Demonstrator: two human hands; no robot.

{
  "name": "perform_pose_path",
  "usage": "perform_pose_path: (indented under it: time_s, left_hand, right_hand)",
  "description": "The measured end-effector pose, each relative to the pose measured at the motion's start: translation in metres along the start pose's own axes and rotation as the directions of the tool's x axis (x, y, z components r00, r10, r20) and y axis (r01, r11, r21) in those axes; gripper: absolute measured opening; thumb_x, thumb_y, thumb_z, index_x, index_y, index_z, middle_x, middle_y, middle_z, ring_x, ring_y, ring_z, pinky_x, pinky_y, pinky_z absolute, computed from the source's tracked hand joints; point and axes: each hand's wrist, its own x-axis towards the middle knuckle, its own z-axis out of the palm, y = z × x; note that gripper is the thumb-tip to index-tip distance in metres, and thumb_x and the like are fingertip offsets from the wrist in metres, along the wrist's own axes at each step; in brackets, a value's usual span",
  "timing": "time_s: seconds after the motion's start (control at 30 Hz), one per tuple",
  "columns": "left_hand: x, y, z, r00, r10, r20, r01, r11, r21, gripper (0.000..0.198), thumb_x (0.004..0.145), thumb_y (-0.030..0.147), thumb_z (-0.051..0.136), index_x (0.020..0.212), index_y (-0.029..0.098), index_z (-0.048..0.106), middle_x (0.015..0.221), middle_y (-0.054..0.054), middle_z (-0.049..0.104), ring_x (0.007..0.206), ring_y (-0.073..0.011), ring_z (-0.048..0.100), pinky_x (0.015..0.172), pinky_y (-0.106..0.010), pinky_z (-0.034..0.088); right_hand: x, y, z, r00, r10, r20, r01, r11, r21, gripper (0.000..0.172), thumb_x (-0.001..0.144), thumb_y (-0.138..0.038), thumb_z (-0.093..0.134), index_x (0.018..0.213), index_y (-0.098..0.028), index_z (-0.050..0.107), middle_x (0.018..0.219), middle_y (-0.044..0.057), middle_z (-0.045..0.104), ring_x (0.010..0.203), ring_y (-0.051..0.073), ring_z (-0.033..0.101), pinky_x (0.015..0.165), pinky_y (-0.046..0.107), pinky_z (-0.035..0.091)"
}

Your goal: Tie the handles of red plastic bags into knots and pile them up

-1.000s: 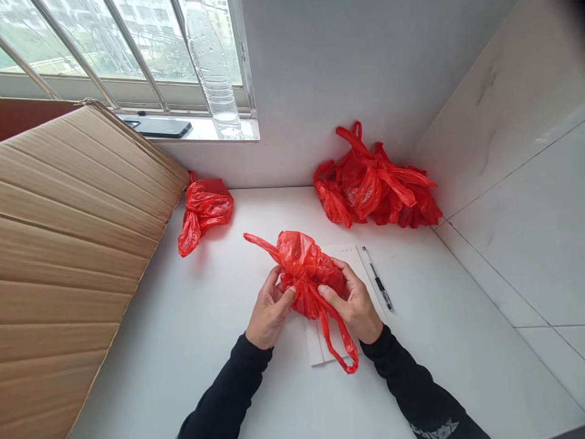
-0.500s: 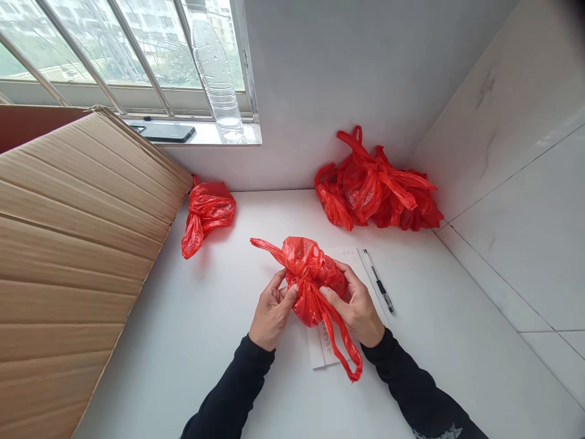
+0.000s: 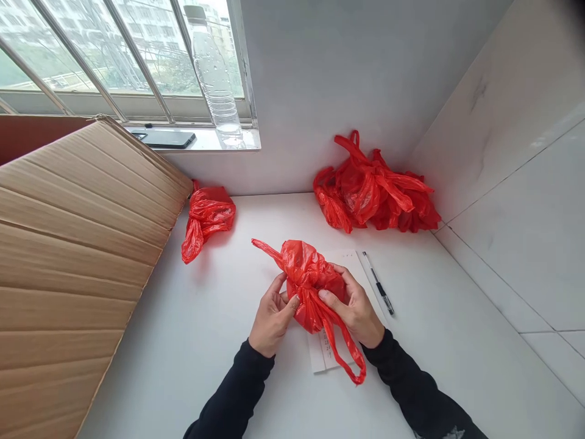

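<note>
A knotted red plastic bag (image 3: 311, 280) is held between my two hands above the white table (image 3: 183, 366). My left hand (image 3: 273, 314) grips its left side, thumb in front and fingers behind. On the right side my right hand (image 3: 356, 305) clasps it, the thumb pressed near the knot. One handle loop sticks out to the upper left and another hangs down at the lower right. What the bag contains is hidden. Beneath it lies a sheet of paper (image 3: 322, 360) with writing, partly covered. A black and clear pen (image 3: 379, 285) rests beside the paper.
An open cardboard box (image 3: 82, 262) fills the left side. One tied red bag (image 3: 212, 210) sits by its edge, and a pile of red bags (image 3: 375, 189) lies against the wall. A water bottle (image 3: 217, 85) and a phone (image 3: 169, 139) are on the windowsill.
The view has tilted slightly upward. Both hands keep their hold on the red plastic bag, which has barely shifted; its lower loop swings slightly right.
</note>
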Motion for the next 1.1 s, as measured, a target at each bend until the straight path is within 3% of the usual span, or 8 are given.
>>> perform_pose_path:
  time_s: [0.17,0.4,0.6,0.8,0.9,1.0,1.1]
  left_hand:
    - [-0.001,0.000,0.001,1.000,0.006,0.004,-0.006,1.000,-0.006,0.063,0.083,0.034,0.077,0.135,0.014,0.048,0.094,-0.011,0.078,0.083,-0.0234,0.074,0.071,-0.031,0.057]
    - [-0.003,-0.005,0.001,0.999,0.031,-0.041,-0.029,0.998,0.059,0.033,0.087,0.040,0.071,0.106,0.014,0.067,0.077,-0.004,0.072,0.065,-0.0150,0.066,0.063,-0.026,0.050]
    - [-0.002,-0.008,0.000,0.991,0.040,-0.126,-0.026,0.993,0.114,0.038,0.084,0.049,0.072,0.074,0.013,0.067,0.063,0.001,0.059,0.058,-0.0089,0.049,0.058,-0.022,0.041]
    - [-0.004,-0.002,0.002,0.995,-0.013,-0.102,0.021,0.997,0.076,0.032,0.090,0.045,0.066,0.094,0.014,0.074,0.072,-0.002,0.063,0.065,-0.0116,0.052,0.060,-0.024,0.044]
    - [-0.005,0.003,0.005,0.999,-0.036,-0.039,0.037,0.999,0.024,0.032,0.090,0.041,0.066,0.111,0.017,0.071,0.091,-0.006,0.069,0.079,-0.0169,0.061,0.067,-0.027,0.050]
    - [-0.004,0.005,0.005,1.000,0.006,0.028,-0.008,0.998,0.067,0.037,0.087,0.037,0.071,0.118,0.018,0.067,0.108,-0.010,0.069,0.097,-0.0232,0.064,0.082,-0.033,0.052]
    - [-0.002,0.002,0.003,0.995,0.093,0.033,-0.096,0.988,0.124,0.037,0.084,0.034,0.074,0.115,0.017,0.066,0.111,-0.011,0.069,0.106,-0.0260,0.063,0.093,-0.037,0.049]
  right_hand:
    - [0.000,0.000,0.000,1.000,0.005,-0.010,-0.005,1.000,-0.020,0.035,0.093,-0.032,0.065,0.125,-0.027,0.053,0.111,0.004,0.072,0.102,0.023,0.070,0.094,0.039,0.055]
    - [-0.004,0.003,0.002,1.000,0.022,-0.013,-0.022,1.000,-0.011,0.032,0.094,-0.038,0.066,0.121,-0.026,0.055,0.109,0.005,0.072,0.096,0.022,0.069,0.087,0.035,0.056]
    - [-0.007,0.002,0.003,0.999,0.016,-0.040,-0.017,1.000,-0.023,0.029,0.093,-0.040,0.066,0.117,-0.026,0.056,0.103,0.003,0.072,0.088,0.019,0.068,0.081,0.031,0.055]
    - [-0.005,-0.001,0.003,0.998,0.009,-0.063,-0.010,1.000,-0.015,0.028,0.094,-0.040,0.064,0.117,-0.026,0.054,0.095,0.002,0.072,0.084,0.021,0.068,0.079,0.032,0.056]
    - [-0.004,-0.002,0.002,0.996,-0.020,-0.093,0.019,1.000,-0.014,0.028,0.094,-0.038,0.065,0.117,-0.026,0.054,0.101,0.004,0.073,0.091,0.022,0.069,0.085,0.035,0.056]
    - [-0.003,-0.003,0.002,0.995,-0.029,-0.093,0.028,1.000,-0.009,0.027,0.093,-0.036,0.065,0.116,-0.026,0.053,0.102,0.004,0.073,0.091,0.023,0.070,0.085,0.036,0.056]
    - [-0.004,-0.002,0.003,0.998,-0.006,-0.058,0.007,1.000,0.007,0.026,0.094,-0.034,0.064,0.116,-0.026,0.053,0.097,0.003,0.072,0.085,0.022,0.069,0.080,0.035,0.057]
